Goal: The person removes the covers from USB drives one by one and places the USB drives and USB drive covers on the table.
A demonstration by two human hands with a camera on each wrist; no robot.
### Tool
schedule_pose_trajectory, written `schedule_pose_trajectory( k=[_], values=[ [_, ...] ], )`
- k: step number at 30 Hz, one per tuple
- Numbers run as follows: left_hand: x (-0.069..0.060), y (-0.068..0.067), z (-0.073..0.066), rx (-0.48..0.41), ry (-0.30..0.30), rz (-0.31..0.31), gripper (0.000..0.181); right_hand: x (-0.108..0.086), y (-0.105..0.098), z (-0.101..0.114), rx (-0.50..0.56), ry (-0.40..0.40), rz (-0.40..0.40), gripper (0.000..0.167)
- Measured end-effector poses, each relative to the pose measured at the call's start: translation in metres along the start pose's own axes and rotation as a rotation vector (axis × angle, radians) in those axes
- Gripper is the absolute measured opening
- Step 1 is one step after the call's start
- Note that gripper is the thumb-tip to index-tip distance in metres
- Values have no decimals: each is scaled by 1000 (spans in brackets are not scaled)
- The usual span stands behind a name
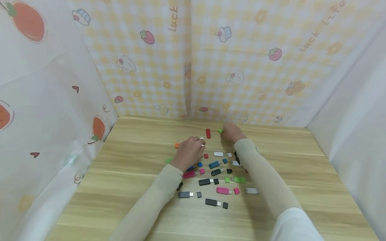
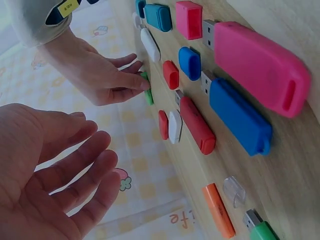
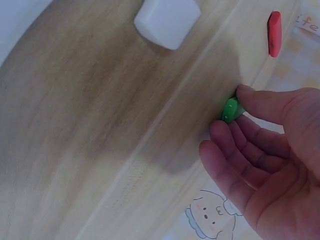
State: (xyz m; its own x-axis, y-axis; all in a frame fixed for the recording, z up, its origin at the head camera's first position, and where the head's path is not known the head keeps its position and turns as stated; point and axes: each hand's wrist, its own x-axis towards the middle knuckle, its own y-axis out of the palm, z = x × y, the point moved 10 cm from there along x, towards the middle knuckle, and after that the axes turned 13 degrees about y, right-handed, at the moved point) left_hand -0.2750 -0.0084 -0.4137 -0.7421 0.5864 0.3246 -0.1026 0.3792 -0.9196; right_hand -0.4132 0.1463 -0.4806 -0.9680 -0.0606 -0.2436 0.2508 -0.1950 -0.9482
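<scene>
My right hand point(image 1: 232, 133) is at the back of the table, pinching a small green USB stick point(image 3: 230, 110) between thumb and fingertips; its far part is hidden by the fingers. To its left lies a red USB stick point(image 1: 208, 133). My left hand point(image 2: 65, 170) hovers over the left part of the spread, fingers loosely bent and holding nothing. Beyond its fingers, the left wrist view has a white piece point(image 2: 175, 126) and a red USB stick with its plug bare point(image 2: 196, 125). An orange stick point(image 2: 218, 210) and a clear cap point(image 2: 234, 191) lie nearby.
Several uncapped USB sticks lie in loose rows with their caps beside them, among them a pink one point(image 1: 222, 190), a black one point(image 1: 212, 202) and a green one point(image 1: 240, 179). A patterned cloth point(image 1: 211, 60) hangs behind the wooden table point(image 1: 301, 167).
</scene>
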Motion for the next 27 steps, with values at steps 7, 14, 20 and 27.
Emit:
schedule_pose_trajectory(
  k=[7, 14, 20, 27],
  values=[
    [-1, -3, -1, -3, 10, -22, 16, -3, -1, -7, 52, 3, 32, 27],
    [-1, -3, -1, -12, 1, -17, 16, -12, -5, -9, 56, -31, 62, 24],
    [2, -5, -3, -3, 14, -26, 16, -34, -26, -8, 3, -121, 5, 18],
    [5, -13, -9, -18, 23, -52, 19, -78, -55, 4, -22, -198, -104, 17]
  ],
)
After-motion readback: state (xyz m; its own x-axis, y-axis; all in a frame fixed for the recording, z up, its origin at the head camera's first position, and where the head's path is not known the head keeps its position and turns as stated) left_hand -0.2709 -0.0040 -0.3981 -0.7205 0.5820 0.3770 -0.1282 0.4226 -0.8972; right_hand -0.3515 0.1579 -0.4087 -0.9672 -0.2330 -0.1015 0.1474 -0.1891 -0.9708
